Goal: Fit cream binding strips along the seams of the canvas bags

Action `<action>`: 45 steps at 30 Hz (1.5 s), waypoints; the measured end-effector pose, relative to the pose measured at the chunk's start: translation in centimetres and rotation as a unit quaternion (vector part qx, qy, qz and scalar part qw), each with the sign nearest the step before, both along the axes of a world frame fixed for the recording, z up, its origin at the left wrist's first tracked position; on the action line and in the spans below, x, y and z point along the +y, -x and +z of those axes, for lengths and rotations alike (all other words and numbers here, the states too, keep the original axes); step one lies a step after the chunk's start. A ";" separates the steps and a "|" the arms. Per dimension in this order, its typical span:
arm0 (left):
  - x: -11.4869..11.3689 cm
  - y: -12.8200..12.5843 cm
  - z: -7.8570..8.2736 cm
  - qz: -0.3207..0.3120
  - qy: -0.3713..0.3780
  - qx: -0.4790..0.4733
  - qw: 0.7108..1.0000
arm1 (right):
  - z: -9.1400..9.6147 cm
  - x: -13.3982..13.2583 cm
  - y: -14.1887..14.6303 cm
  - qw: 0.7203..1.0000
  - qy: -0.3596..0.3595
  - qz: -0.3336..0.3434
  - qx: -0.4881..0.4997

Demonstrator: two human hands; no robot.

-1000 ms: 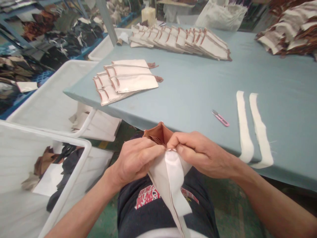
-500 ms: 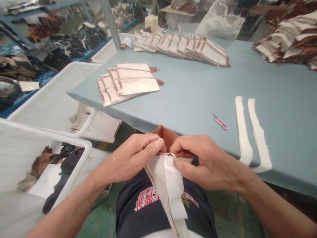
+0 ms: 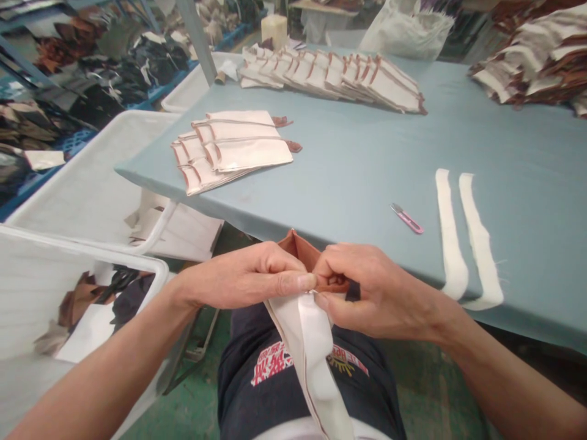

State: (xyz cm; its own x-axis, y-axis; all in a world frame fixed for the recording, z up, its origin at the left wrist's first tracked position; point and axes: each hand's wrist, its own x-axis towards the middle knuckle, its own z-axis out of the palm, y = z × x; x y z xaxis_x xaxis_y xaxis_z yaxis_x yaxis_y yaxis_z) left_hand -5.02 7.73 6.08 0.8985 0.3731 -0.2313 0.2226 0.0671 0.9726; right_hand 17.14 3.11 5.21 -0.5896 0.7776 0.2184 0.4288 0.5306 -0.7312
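Note:
Over my lap, at the table's near edge, I hold a cream fabric piece (image 3: pixel 287 318) with a brown inside (image 3: pixel 298 247), open at its top like a pouch. A white strip (image 3: pixel 316 342) hangs down along its front. My left hand (image 3: pixel 257 275) pinches the upper rim, its thumb lying along the edge. Right beside it, my right hand (image 3: pixel 358 287) is closed on the same rim and the top end of the white strip. The fingertips inside the piece are partly hidden.
On the blue-grey table (image 3: pixel 339 177) lie pink thread snips (image 3: pixel 406 219), two white strips (image 3: pixel 452 238), a small stack of cream pieces (image 3: pixel 247 146) and a long row of them (image 3: pixel 330 73). A brown-and-cream pile (image 3: pixel 536 61) sits far right. White bins (image 3: pixel 92 165) stand at left.
My left thumb has moved right and now presses on the rim next to my right hand. The view has shifted slightly, and the white strip hangs a little differently.

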 end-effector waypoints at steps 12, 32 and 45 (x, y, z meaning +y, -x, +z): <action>-2.7 0.3 -1.3 0.058 -0.465 0.076 0.880 | -2.5 0.5 -0.8 0.986 0.162 -0.003 0.041; -4.4 -1.7 -4.3 0.260 -0.152 -0.146 0.942 | -4.2 -1.1 1.7 0.940 0.197 -0.052 0.272; -3.6 0.9 -1.8 0.128 -0.199 -0.068 0.969 | 0.4 -0.9 -0.2 0.994 -0.063 0.079 -0.046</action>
State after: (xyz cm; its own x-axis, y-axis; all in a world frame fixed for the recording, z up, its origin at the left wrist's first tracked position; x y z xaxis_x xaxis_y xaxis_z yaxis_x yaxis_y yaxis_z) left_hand -5.87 4.13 4.24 0.7769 0.6231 0.0901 0.1163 -0.2827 0.9521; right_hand 17.34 2.19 5.64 -0.7245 0.6432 0.2477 0.3945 0.6817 -0.6162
